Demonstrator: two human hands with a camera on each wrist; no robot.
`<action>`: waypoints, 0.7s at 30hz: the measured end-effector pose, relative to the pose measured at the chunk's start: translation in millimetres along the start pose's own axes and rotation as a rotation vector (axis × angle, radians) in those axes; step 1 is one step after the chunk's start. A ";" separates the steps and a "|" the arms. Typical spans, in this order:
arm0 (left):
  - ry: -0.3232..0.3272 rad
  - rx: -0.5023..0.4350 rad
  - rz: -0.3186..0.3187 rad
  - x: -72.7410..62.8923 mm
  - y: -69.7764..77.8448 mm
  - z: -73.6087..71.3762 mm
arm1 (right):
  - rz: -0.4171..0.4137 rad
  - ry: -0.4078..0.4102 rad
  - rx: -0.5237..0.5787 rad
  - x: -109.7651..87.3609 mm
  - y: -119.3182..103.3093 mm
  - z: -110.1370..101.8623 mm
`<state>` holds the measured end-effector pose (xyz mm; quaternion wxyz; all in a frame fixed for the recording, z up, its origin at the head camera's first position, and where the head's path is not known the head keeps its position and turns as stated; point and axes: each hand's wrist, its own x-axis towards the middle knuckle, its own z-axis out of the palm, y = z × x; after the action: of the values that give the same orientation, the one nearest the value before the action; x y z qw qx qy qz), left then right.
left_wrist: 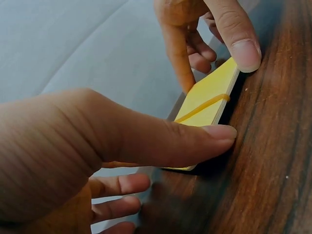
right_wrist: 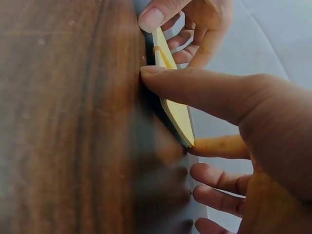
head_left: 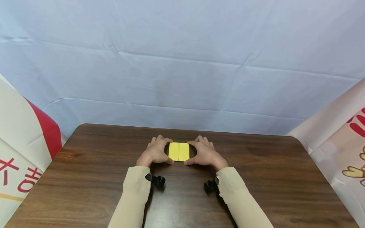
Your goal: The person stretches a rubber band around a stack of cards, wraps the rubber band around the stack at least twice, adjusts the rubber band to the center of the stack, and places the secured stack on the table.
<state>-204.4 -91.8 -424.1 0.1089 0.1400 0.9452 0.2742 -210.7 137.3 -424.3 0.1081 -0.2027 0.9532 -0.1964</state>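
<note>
A small yellow stack of paper or cards [head_left: 174,152] lies flat near the table's far edge, with a darker yellow rubber band [left_wrist: 204,106] running across its middle. My left hand [head_left: 155,151] holds its left end, thumb at the near edge and index finger at the far edge. The right hand [head_left: 206,153] pinches the right end in the same way. In the right wrist view, thin layers show along the side of the stack [right_wrist: 176,114]. The other fingers of both hands are spread behind, off the stack.
Dark brown wooden table [head_left: 85,180] with rounded far corners. A pale blue-white cloth [head_left: 171,63] hangs behind it. Printed banners stand at the left [head_left: 22,133] and right [head_left: 336,152] edges. Small black cameras are strapped to both wrists, over cream sleeves [head_left: 134,190].
</note>
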 end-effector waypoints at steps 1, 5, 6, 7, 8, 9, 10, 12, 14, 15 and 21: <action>0.000 -0.004 -0.003 1.2 0.0 0.1 | 0.003 -0.005 -0.003 0.9 -0.2 -0.5; 0.000 -0.023 -0.014 5.4 -1.0 0.2 | 0.006 -0.011 -0.007 4.7 0.3 -1.8; 0.001 -0.028 -0.015 6.3 -1.4 0.4 | 0.007 -0.013 -0.008 5.3 0.4 -2.1; 0.002 -0.031 -0.016 7.0 -1.9 0.7 | 0.008 -0.015 -0.010 5.6 0.6 -2.3; 0.003 -0.034 -0.016 7.8 -2.3 1.1 | 0.009 -0.018 -0.012 6.1 0.6 -2.4; 0.003 -0.036 -0.018 8.4 -2.9 1.4 | 0.011 -0.022 -0.012 6.4 0.6 -2.5; 0.004 -0.039 -0.020 8.9 -3.5 1.8 | 0.014 -0.026 -0.012 6.7 0.4 -2.7; 0.007 -0.044 -0.022 9.7 -4.3 2.4 | 0.020 -0.033 -0.009 7.4 0.2 -2.7; 0.007 -0.048 -0.026 10.0 -5.0 3.1 | 0.027 -0.040 -0.003 7.8 0.1 -2.2; 0.007 -0.049 -0.027 10.1 -5.4 3.4 | 0.030 -0.042 -0.001 7.9 0.2 -1.9; 0.015 -0.059 -0.026 8.1 -7.0 5.8 | 0.040 -0.051 0.005 8.3 1.2 0.9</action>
<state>-211.8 -92.0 -433.8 0.1094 0.1222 0.9392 0.3017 -218.3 134.5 -426.7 0.1366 -0.1884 0.9535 -0.1913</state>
